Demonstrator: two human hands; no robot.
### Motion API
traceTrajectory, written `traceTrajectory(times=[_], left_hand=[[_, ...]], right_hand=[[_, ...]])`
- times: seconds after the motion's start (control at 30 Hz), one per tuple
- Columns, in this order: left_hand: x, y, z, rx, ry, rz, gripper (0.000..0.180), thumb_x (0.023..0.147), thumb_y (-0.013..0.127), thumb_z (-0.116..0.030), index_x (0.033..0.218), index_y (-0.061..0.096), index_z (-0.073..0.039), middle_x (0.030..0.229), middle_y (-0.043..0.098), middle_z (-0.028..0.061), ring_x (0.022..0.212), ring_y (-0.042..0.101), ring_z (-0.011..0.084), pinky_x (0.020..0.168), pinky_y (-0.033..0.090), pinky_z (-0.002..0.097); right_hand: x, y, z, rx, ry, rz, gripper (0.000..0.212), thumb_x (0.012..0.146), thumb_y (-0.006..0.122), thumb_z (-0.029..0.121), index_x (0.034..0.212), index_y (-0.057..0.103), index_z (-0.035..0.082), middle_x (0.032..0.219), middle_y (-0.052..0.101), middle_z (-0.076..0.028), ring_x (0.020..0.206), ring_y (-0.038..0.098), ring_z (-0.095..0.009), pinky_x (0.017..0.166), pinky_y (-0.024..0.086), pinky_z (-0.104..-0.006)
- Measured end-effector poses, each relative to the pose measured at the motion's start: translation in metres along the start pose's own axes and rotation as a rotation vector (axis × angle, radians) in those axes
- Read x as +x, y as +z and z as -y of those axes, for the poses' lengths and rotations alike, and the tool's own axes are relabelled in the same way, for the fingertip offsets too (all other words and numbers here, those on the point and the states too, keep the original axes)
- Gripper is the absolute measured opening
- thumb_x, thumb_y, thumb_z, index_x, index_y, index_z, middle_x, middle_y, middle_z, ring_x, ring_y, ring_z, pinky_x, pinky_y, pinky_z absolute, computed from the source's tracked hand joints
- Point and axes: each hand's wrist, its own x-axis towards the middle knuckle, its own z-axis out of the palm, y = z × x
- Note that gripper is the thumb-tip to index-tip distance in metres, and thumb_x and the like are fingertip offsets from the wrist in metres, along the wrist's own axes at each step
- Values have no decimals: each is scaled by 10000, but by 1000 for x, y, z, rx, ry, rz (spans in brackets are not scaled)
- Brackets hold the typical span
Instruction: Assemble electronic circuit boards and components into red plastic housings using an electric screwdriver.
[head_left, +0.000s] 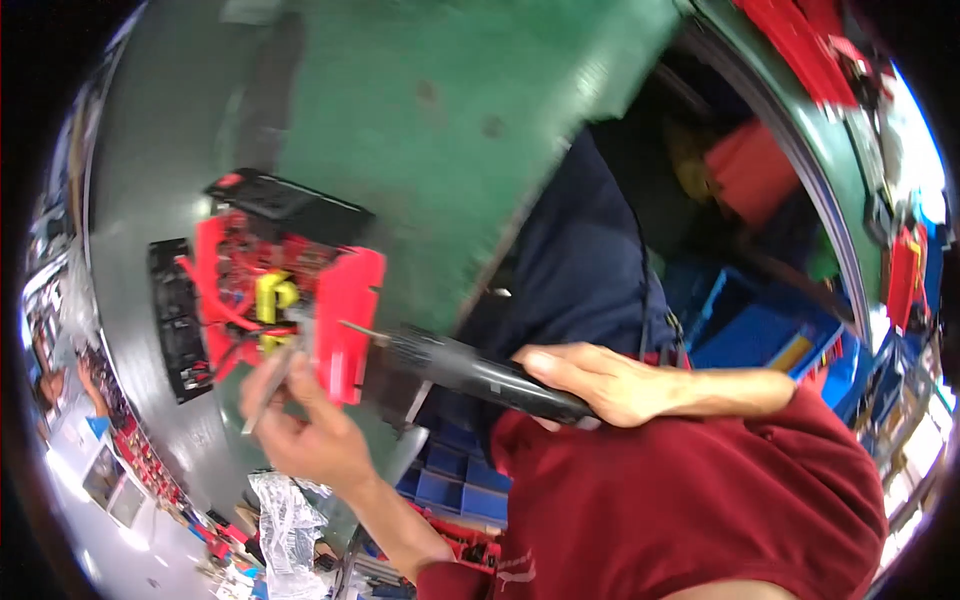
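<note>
My right hand is wrapped round a black electric screwdriver, whose thin bit points left at the red side panel of an opened device. Red and black walls surround the device's wiring and a yellow-wrapped part; thick red cables cross its middle. Close to the device's near edge, my left hand pinches a thin grey strip, blurred by motion. A black slotted panel stands along the device's left side, and a black panel along its far side.
The device rests on a green worktop whose edge runs diagonally beside my lap. Clear plastic bags lie near my left forearm. Blue bins sit below the edge, and more blue containers stand at right. Another person's arm shows at far left.
</note>
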Motion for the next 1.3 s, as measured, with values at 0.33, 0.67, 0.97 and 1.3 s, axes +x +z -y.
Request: traceTrajectory(times=[0.33,0.67,0.97,1.3], left_hand=[[-2,-7,-1,-197,-28,51,258,839,728,68,1040,584,-7,929,721,143,776,685,278,669,560,340],[3,-12,12,-286,-30,126,332,804,808,-23,1065,613,-84,942,743,81,777,701,214,636,548,296],[20,-20,2,-251,11,256,301,841,770,-154,1105,648,-79,983,719,83,791,692,241,643,537,313],[37,-35,-22,-158,-170,27,189,968,533,-108,994,650,39,833,635,112,735,601,258,647,500,320]], right_hand=[[-17,-11,16,-154,140,4,589,1095,258,483,1314,523,4,925,651,-18,818,567,-113,756,452,-263],[-18,-4,35,84,306,14,778,1001,252,712,1213,566,33,880,620,-5,708,516,-78,606,388,-231],[-20,-8,31,-77,312,19,423,1002,597,376,1263,541,48,913,628,7,795,546,-93,687,444,-258],[-19,-4,32,-144,276,2,453,1034,514,455,1230,548,48,919,626,-4,785,540,-99,683,436,-266]])
